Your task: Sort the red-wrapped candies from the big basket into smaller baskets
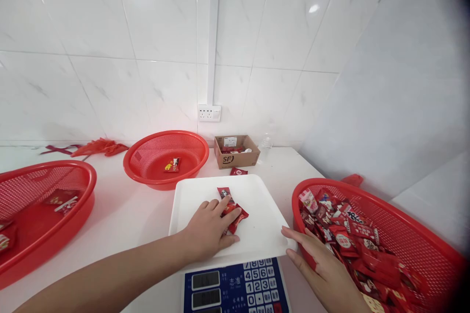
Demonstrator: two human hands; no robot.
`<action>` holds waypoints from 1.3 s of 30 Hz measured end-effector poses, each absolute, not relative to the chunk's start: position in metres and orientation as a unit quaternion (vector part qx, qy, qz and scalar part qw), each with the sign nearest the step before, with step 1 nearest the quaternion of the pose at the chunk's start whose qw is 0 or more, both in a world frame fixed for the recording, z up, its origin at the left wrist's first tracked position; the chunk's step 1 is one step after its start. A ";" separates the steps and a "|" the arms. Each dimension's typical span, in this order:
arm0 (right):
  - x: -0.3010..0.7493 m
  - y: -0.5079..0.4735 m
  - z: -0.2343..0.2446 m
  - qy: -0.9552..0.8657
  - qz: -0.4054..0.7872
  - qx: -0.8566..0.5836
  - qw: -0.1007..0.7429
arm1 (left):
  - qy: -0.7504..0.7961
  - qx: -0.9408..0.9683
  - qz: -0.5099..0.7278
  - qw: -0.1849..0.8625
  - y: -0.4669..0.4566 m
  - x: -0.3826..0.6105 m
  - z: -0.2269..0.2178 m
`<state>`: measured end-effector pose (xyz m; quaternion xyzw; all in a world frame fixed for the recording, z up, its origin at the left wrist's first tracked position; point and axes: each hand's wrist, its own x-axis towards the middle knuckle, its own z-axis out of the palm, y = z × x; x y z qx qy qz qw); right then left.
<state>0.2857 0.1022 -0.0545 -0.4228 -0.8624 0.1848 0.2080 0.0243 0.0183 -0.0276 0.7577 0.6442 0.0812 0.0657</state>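
Observation:
A white tray [262,205] lies on top of a blue scale [235,286] with a keypad and display windows. My left hand [209,227] reaches over it, fingers spread and resting on small red snack packets [240,217]. The hand partly covers these packets, so how many lie there is hidden. At the tray's near right corner is my right hand [317,259], its fingers and thumb closed around the rim. Just beyond that hand, a red basket [404,220] holds a heap of red and brown packets [352,239].
Another red basket [167,134] holding one packet [172,165] stands behind the tray. A third basket [82,171], at left, holds several packets. Near the wall are an open cardboard box [238,159], a loose packet [238,171] and a red net bag [99,147].

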 end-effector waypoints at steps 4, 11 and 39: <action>0.286 0.101 -0.054 -0.862 0.181 -0.426 0.208 | 0.631 0.773 0.056 0.032 0.020 0.027 -0.027; 0.286 0.103 -0.056 -0.861 0.189 -0.431 0.195 | 0.625 0.758 0.153 0.102 0.016 0.025 -0.028; 0.288 0.106 -0.065 -0.858 0.207 -0.433 0.184 | 0.569 0.821 0.047 -0.016 0.050 0.023 -0.030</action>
